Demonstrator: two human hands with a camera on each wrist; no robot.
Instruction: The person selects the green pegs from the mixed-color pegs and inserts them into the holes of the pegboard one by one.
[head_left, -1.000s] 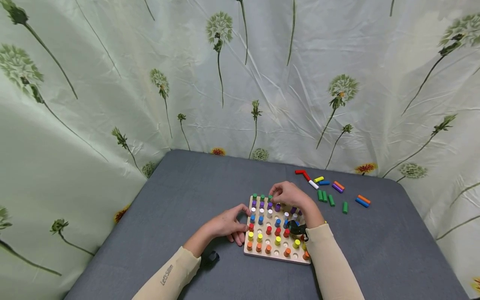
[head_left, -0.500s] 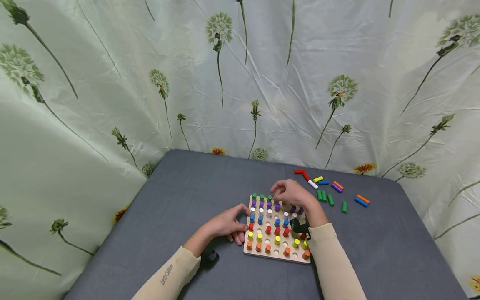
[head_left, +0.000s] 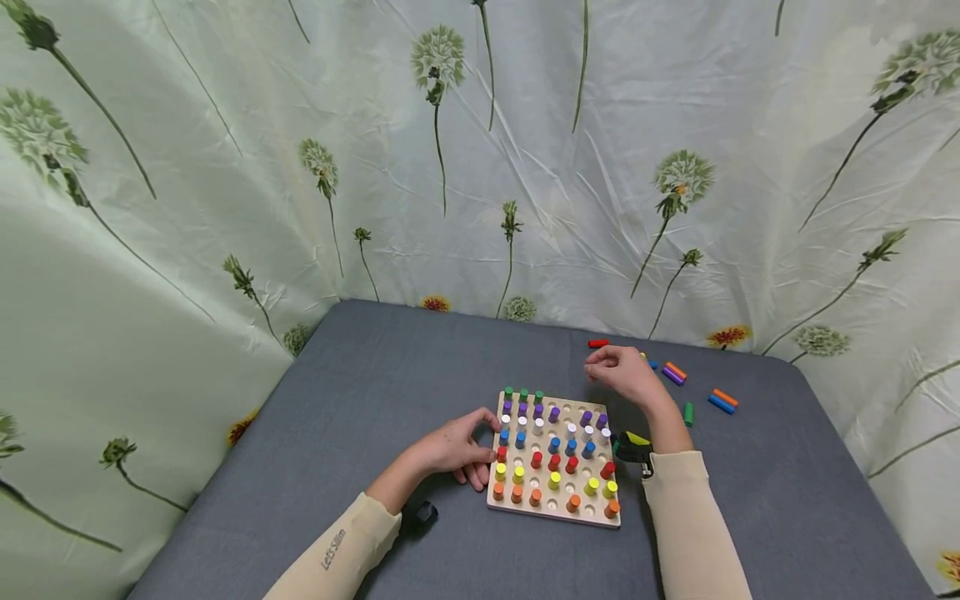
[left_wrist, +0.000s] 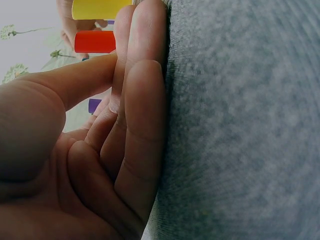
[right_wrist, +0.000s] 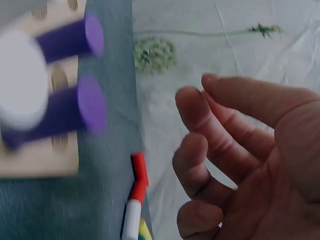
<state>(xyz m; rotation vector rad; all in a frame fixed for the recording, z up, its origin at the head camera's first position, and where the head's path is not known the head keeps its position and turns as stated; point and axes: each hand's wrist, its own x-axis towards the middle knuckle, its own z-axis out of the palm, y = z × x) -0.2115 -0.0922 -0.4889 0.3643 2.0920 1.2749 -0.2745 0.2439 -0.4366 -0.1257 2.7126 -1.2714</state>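
Gray table (head_left: 375,392); sleeve (head_left: 345,550) reads "LetsSlim". Left hand (head_left: 450,450) steadies pegboard (head_left: 551,504), relaxed; right hand (head_left: 622,371) grip empty.

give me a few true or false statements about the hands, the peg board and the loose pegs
1. The left hand rests at the left edge of the peg board. True.
2. The right hand is pressing a peg into the board. False: it is off the board, above the loose pegs at the far right, and the right wrist view shows its fingers loosely curled and holding nothing.
3. Every hole in the board is filled. False: several holes stand open, among them some in the green back row.
4. Loose pegs, such as an orange and blue pair, lie on the grey table. True.
5. The front row holds orange pegs. True.
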